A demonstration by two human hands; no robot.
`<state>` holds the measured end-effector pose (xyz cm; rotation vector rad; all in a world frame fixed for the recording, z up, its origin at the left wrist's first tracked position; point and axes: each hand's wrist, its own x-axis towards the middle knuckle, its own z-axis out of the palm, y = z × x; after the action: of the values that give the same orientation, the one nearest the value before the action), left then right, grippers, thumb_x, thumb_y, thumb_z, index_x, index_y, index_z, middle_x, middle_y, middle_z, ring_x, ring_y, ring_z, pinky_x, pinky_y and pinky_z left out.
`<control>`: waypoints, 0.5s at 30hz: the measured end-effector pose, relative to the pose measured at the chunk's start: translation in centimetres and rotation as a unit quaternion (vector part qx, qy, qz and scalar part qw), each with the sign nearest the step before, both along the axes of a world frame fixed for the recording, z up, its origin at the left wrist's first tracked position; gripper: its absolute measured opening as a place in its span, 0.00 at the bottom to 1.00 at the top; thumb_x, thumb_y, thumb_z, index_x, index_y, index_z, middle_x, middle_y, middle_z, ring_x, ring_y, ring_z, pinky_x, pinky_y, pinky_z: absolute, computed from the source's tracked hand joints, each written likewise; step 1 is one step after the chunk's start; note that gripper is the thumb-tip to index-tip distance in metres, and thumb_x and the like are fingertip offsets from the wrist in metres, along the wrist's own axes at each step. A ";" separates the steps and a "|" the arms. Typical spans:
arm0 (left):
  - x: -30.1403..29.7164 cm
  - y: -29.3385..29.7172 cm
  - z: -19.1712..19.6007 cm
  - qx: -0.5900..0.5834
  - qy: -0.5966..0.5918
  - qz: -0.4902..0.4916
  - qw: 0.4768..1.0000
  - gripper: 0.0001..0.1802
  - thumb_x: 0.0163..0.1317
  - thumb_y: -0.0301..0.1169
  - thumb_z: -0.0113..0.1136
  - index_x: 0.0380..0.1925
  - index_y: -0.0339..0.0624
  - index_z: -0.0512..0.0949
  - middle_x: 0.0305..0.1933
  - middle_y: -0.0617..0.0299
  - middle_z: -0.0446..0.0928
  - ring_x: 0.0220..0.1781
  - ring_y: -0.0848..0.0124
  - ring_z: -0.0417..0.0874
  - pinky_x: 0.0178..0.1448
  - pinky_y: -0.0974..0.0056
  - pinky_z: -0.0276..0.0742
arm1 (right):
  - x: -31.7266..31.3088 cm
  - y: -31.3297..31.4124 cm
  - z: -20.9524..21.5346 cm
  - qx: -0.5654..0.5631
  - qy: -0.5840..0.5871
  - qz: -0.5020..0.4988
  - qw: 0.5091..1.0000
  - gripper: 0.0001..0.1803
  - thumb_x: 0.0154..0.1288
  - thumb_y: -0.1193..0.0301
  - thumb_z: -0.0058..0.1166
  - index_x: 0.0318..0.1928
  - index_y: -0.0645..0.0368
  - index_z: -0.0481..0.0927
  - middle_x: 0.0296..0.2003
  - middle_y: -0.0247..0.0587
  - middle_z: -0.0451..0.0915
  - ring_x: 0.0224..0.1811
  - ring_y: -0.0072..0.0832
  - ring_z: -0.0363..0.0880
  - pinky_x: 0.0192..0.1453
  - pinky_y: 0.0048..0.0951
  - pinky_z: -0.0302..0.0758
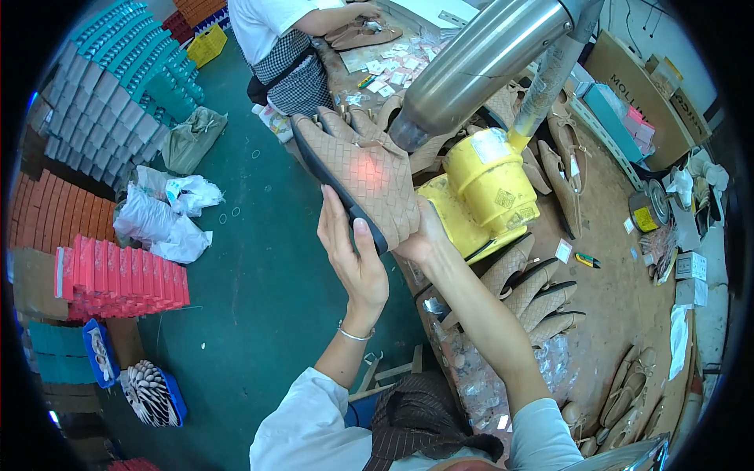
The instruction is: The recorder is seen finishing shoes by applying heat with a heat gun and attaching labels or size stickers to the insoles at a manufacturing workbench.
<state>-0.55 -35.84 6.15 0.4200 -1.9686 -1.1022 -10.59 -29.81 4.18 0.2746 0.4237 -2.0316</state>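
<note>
Several tan woven shoes point(345, 169), pressed side by side, are held up between my two hands at the table's left edge. A black sole shows along their left side, and a reddish glow lies on the weave. My left hand point(357, 263) lies along that sole, fingers extended and pressed to it. My right hand point(422, 235) grips the near right end; its fingers are mostly hidden behind the shoes. A wide metal tube point(487, 63) slants down, its narrow tip close to the shoes' right side. Beside my right wrist stands a yellow machine housing point(491, 184).
More tan shoes point(530, 294) lie on the brown worktable point(620, 294), with others point(628, 392) near its front. Across the table a person point(287, 47) handles shoes. Stacked teal boxes point(129, 59), pink boxes point(126, 275) and white bags point(165, 216) stand on the green floor.
</note>
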 end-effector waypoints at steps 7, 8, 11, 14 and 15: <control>1.5 0.9 -0.2 0.016 0.004 -0.038 0.999 0.32 0.73 0.38 0.42 0.71 0.29 0.55 0.71 0.39 0.61 0.72 0.50 0.60 0.74 0.53 0.52 | 1.5 1.7 1.1 0.008 -0.002 -0.025 1.000 0.23 0.71 0.68 0.35 0.60 0.66 0.71 0.57 0.50 0.76 0.59 0.38 0.76 0.68 0.43 0.69; 1.9 1.0 -0.2 0.020 0.010 -0.041 0.999 0.32 0.72 0.38 0.43 0.70 0.29 0.55 0.71 0.39 0.61 0.72 0.51 0.60 0.74 0.53 0.53 | 2.0 1.9 1.5 0.024 -0.014 -0.037 0.999 0.22 0.67 0.71 0.38 0.57 0.70 0.73 0.54 0.49 0.78 0.57 0.36 0.77 0.67 0.40 0.70; 2.8 1.2 0.0 0.029 0.000 -0.047 0.999 0.32 0.72 0.37 0.44 0.71 0.29 0.55 0.71 0.40 0.61 0.72 0.51 0.60 0.73 0.54 0.54 | 2.9 2.3 2.1 0.043 -0.010 -0.038 0.998 0.21 0.66 0.72 0.40 0.55 0.70 0.74 0.54 0.49 0.79 0.57 0.36 0.77 0.66 0.39 0.70; 4.0 1.2 0.1 0.077 -0.027 -0.055 0.995 0.33 0.72 0.37 0.46 0.70 0.28 0.56 0.70 0.41 0.62 0.70 0.55 0.64 0.72 0.56 0.57 | 2.7 3.0 0.4 0.033 0.008 -0.005 0.999 0.22 0.64 0.76 0.43 0.58 0.67 0.73 0.54 0.47 0.79 0.56 0.36 0.78 0.65 0.36 0.71; 4.3 1.0 0.1 0.077 -0.030 -0.056 0.995 0.33 0.72 0.37 0.46 0.70 0.28 0.56 0.70 0.41 0.62 0.70 0.55 0.64 0.72 0.56 0.57 | 3.1 3.0 0.6 0.033 0.006 -0.007 0.999 0.22 0.64 0.76 0.43 0.58 0.67 0.73 0.54 0.47 0.79 0.56 0.36 0.78 0.65 0.36 0.71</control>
<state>3.78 -34.87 6.25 0.4321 -1.9857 -1.3339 -7.51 -26.80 4.75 0.3065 0.4981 -2.0367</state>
